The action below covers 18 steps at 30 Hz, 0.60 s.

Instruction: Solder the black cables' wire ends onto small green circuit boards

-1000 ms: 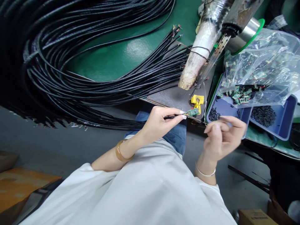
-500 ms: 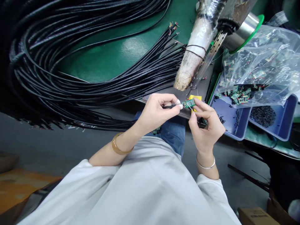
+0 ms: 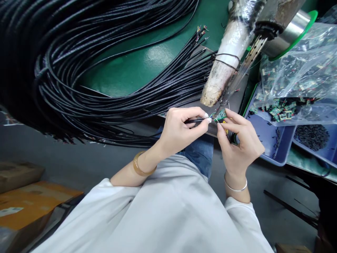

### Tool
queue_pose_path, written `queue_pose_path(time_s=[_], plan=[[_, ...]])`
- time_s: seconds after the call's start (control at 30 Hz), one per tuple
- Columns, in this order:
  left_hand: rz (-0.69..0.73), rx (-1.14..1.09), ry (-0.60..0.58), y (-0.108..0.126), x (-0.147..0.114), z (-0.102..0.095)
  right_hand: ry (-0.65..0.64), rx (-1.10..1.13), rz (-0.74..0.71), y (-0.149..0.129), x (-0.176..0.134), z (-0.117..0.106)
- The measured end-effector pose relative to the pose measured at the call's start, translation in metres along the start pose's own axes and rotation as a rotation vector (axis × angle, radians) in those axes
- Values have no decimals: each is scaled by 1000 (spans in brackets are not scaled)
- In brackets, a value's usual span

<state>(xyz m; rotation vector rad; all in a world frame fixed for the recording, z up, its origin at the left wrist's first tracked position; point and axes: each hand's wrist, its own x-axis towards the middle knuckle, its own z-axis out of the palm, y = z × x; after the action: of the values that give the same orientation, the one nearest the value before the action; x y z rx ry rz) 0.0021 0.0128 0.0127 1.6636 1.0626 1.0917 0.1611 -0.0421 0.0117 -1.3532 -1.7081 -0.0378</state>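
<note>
My left hand point(image 3: 183, 126) pinches a black cable point(image 3: 193, 121) close to its stripped end, where thin coloured wires fan out. Those wires meet the near edge of a small green circuit board point(image 3: 220, 115). The board is held by my right hand point(image 3: 238, 144), between thumb and fingers, with a thin white wire by the thumb tip. Just above the board is the tip of a soldering iron point(image 3: 223, 100), fixed in a mount and pointing down. Whether each wire touches the board is too small to tell. A yellow piece point(image 3: 225, 126) shows partly behind my right fingers.
A large bundle of black cables point(image 3: 105, 105) curves over the green table point(image 3: 126, 77). A plastic-wrapped tube point(image 3: 221, 73) hangs beside the iron, near a solder spool point(image 3: 289, 35). At right, a clear bag of circuit boards point(image 3: 297, 77) lies over blue trays point(image 3: 279, 154) holding small black parts.
The view has shifted, so most things sit further right. The board has tilted up at its right end and its wired edge is now near the iron's tip. Both hands keep their holds.
</note>
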Motion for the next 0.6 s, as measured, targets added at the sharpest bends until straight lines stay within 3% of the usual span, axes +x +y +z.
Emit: queue_pose_path(time_s=[0.17, 0.3, 0.47, 0.6], plan=[[65, 42, 8, 1, 0, -1, 13, -83, -35, -2, -1, 1], [0, 30, 4, 3, 0, -2, 47, -3, -16, -4, -2, 2], [-100, 27, -101, 2, -2, -4, 1, -17, 0, -1, -6, 1], [-113, 65, -95, 1, -2, -3, -23, -43, -6, 3, -5, 2]])
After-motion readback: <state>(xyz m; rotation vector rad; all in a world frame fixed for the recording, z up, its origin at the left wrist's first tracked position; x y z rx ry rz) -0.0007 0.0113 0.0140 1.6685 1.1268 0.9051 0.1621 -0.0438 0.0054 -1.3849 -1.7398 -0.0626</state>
